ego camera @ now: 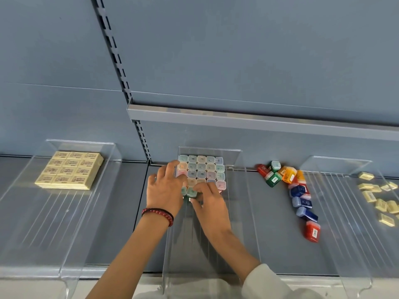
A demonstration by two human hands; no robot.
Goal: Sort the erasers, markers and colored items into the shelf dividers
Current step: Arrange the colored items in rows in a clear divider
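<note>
grey metal shelf (269,244), w/ the middle clear acrylic divider tray (236,160) on it. the tray holds a tight grid of small pastel-lidded plastic boxes (201,167) at its back end. left hand (165,188) is spread wide, fingers resting on the grid's left edge, holding nothing. right hand (210,201) is narrow, fingertips pinching a little green-lidded box (191,192) in the front row, right beside the left hand. imo these are light, stiff, kinda slick plastic, so grab by the side walls, not the lid, bc it prob pops off.
</note>
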